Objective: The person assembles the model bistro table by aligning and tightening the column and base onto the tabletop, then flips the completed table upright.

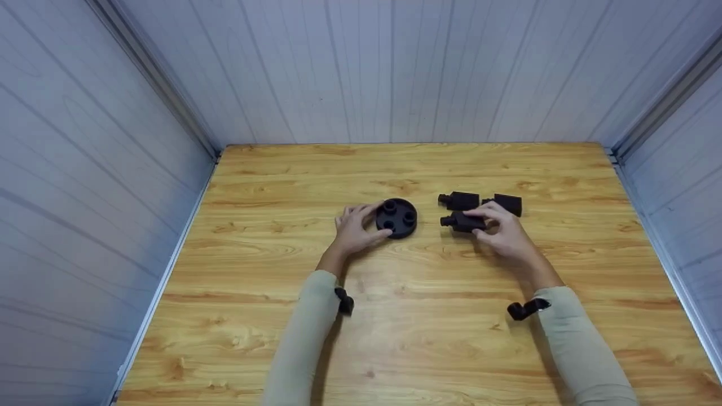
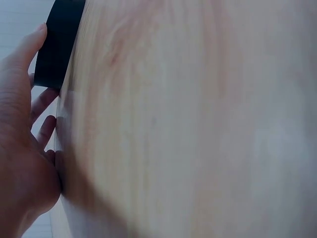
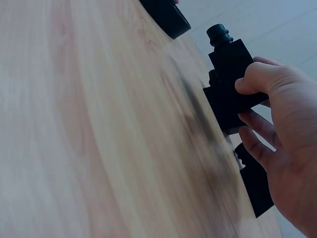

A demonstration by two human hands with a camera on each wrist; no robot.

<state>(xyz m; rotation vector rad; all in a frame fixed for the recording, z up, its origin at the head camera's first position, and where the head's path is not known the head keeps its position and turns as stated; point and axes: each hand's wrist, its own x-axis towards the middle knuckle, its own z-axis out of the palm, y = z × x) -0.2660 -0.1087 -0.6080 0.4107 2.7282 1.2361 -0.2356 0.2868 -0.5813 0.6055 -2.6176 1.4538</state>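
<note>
Left of the table's middle, my left hand (image 1: pixel 355 231) grips a round black base (image 1: pixel 401 228) by its rim, thumb at the near side and fingers at the far side. Three raised round sockets show on its top. In the left wrist view, the base's smooth side wall (image 2: pixel 59 44) is under the thumb. My right hand (image 1: pixel 505 231) pinches a black block with a ringed knob (image 1: pixel 462 222) between thumb and fingers, its knob pointing left toward the base. The right wrist view shows this block (image 3: pixel 232 64) close over the table.
Two similar black blocks lie just beyond the held one, one on the left (image 1: pixel 463 201) and one on the right (image 1: pixel 509 203), partly behind my right hand. The wood-grain table (image 1: pixel 271 186) has pale panelled walls (image 1: pixel 361 73) at its back and sides.
</note>
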